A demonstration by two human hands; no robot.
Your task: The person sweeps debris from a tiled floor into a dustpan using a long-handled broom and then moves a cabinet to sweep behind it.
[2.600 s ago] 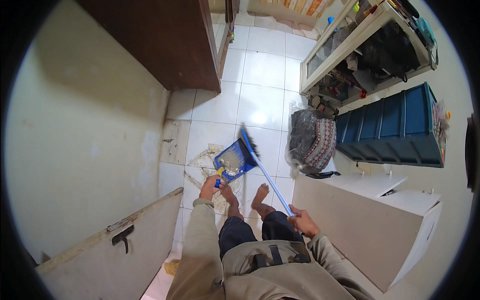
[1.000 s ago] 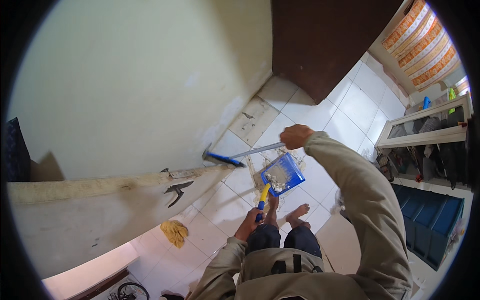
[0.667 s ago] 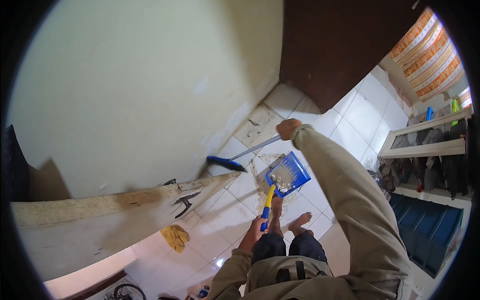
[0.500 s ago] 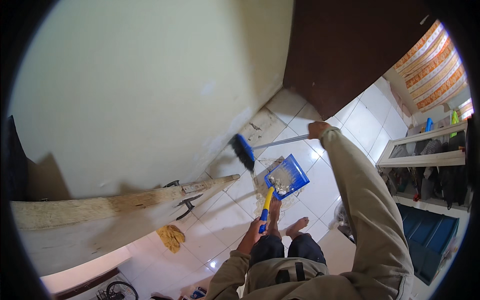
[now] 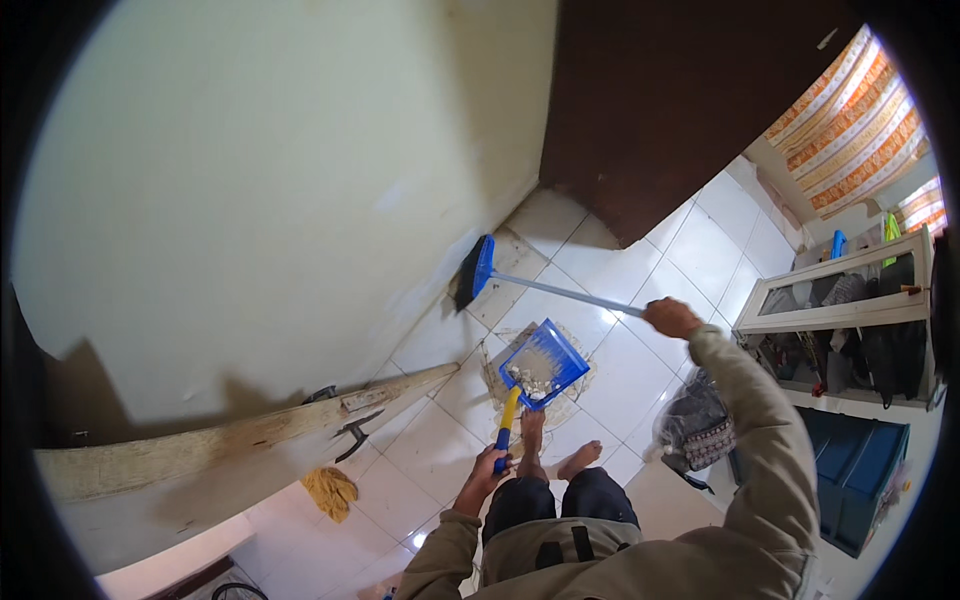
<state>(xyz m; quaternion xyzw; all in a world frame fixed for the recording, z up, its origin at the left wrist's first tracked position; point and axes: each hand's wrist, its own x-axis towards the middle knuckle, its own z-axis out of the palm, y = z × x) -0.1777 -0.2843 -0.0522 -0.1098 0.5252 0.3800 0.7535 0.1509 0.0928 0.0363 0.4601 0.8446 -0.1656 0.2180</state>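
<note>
My right hand is closed around the grey handle of a broom. Its blue head with dark bristles rests by the foot of the wall, pressed near the corner of wall and floor. In my left hand is the blue-and-yellow handle of a dustpan. The blue pan sits on the tiles just ahead of my bare feet, with pale crumbly debris gathered near its handle end. Dirt smears mark the floor around the pan.
A brown door stands ahead. Left, a worn wooden edge with a door handle juts out, and a yellow cloth lies on the floor. On the right are a white cabinet, a plastic bag and a dark teal box.
The broom head has gone up and over against the wall, farther from the dustpan. My right hand has come lower and nearer to me. My left hand keeps its hold on the dustpan.
</note>
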